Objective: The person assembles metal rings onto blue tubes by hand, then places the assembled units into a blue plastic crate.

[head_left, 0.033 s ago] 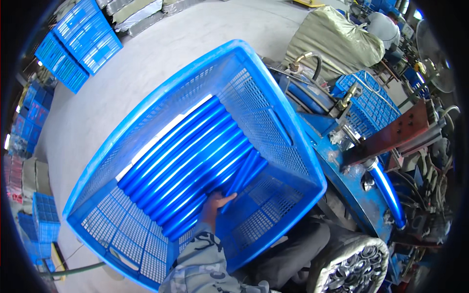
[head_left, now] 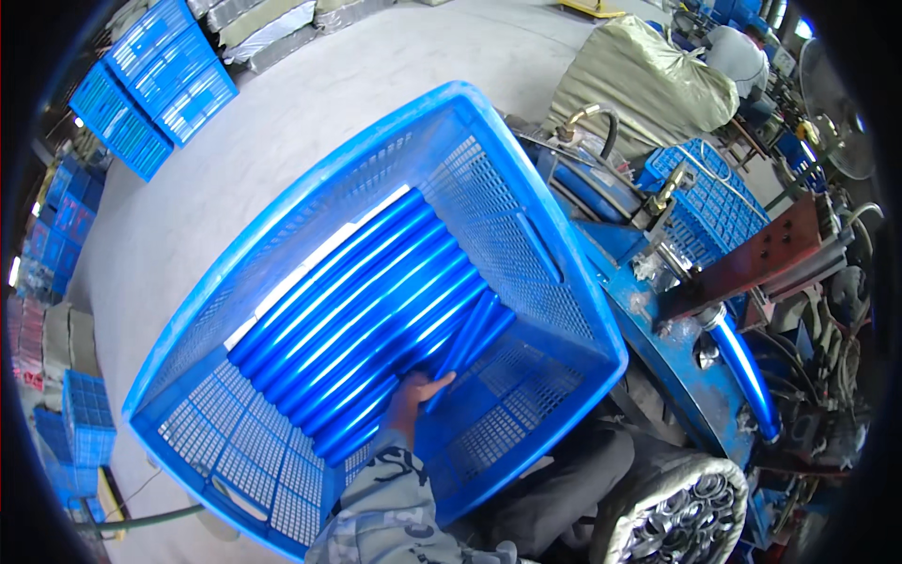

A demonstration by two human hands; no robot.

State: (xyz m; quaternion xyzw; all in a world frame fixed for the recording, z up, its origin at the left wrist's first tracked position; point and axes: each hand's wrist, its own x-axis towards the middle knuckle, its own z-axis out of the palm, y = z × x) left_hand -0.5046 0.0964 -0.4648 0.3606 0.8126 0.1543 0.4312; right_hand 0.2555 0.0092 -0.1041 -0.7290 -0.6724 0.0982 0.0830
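Observation:
A large blue plastic basket (head_left: 615, 362) stands tilted in front of me. In it lies a row of shiny blue metal tubes (head_left: 352, 296), side by side. My left hand (head_left: 413, 387) reaches in at the near end of the row. Its thumb points right across the lower end of a slanting blue tube (head_left: 473, 334); the other fingers are mostly hidden in shadow, apparently closed around that tube. The slanting tube lies across another at the row's right end. My right hand is out of view.
Right of the basket is a blue machine bench (head_left: 695, 395) with a red metal arm (head_left: 752, 254) and a blue tube (head_left: 742, 371) at its fitting. A sack of metal rings (head_left: 691, 517) stands near my leg. Stacked blue crates (head_left: 160, 75) are at the far left. A person (head_left: 738, 56) is at the back right.

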